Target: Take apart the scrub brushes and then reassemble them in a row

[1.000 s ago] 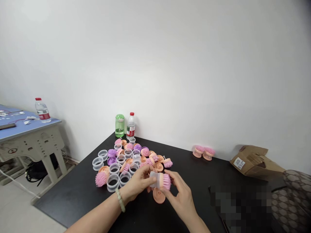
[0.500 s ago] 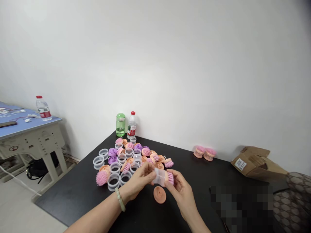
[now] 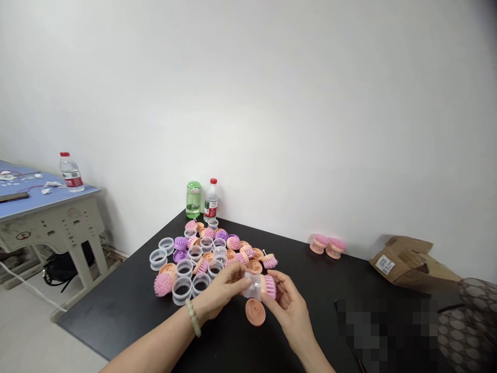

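Between my hands, a clear plastic ring meets a pink-bristled brush head with a peach base. My left hand grips the ring from the left, thumb on its near side. Around the brush head close the fingers of my right hand; whether the two parts are joined I cannot tell. Just below them on the black table lies a round peach cap. Left of my hands spreads a pile of clear rings, pink brush heads, purple brush heads and peach caps.
Two assembled pink brushes stand by the wall on the black table. A green bottle and a red-capped water bottle stand at the far corner. An opened cardboard box lies right. A blue desk is at left.
The ring and brush head have shifted slightly left and down with my hands. The grip of both hands looks much the same. The view has moved a little.
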`<state>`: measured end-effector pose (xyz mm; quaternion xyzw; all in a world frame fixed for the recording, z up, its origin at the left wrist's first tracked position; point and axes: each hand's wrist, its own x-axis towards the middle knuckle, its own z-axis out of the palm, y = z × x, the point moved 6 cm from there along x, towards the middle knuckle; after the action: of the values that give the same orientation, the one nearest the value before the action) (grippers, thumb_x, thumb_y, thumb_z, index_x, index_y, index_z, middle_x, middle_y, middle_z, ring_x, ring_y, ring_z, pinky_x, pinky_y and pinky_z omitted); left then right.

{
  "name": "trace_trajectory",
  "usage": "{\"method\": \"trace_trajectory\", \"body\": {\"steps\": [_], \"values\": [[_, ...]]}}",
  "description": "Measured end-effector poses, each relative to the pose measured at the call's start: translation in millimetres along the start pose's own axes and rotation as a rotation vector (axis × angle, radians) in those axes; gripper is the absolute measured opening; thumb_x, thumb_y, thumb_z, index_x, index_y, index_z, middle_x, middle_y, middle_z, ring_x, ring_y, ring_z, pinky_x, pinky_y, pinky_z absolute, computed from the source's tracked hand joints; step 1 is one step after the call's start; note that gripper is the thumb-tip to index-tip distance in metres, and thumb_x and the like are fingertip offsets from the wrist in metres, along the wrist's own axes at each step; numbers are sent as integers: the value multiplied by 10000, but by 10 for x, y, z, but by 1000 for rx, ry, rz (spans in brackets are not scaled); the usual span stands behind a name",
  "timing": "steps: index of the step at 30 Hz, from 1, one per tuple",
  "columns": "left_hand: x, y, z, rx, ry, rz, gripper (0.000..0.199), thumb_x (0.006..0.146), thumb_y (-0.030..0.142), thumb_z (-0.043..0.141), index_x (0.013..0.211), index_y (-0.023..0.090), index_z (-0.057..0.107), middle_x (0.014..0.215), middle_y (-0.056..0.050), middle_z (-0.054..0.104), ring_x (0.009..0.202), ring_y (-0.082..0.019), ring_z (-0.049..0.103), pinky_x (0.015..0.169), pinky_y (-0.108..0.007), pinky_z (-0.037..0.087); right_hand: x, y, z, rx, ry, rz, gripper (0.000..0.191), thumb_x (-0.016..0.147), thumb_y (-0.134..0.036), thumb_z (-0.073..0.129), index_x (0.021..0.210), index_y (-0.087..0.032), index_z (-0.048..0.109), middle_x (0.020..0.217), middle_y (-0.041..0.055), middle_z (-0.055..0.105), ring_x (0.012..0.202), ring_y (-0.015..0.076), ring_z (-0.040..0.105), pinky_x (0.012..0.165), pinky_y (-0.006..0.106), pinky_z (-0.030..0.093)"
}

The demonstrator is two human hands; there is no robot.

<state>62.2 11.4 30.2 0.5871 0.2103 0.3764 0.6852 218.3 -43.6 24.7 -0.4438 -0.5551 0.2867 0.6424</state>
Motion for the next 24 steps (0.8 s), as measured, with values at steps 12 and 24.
{"method": "trace_trajectory", "body": {"steps": [12, 24], "values": [[6, -80, -34, -80, 42, -125, 517, 783, 671, 685, 865, 163, 627, 863, -41, 613, 814, -181, 579, 769, -330, 439, -15, -3, 1, 11, 1, -15, 387, 777, -332, 792, 1121, -225, 651, 1066, 103, 747, 966, 262, 737, 822, 362, 619], [8, 31, -32, 0, -48, -2, 456, 747, 477, 820, 1035, 165, 654, 967, -57, 644, 935, -200, 586, 836, -324, 427, -28, 60, -18, -15, 15, 8, 428, 761, -337, 804, 1136, -230, 628, 1082, 100, 737, 1008, 250, 725, 861, 343, 607]]}}
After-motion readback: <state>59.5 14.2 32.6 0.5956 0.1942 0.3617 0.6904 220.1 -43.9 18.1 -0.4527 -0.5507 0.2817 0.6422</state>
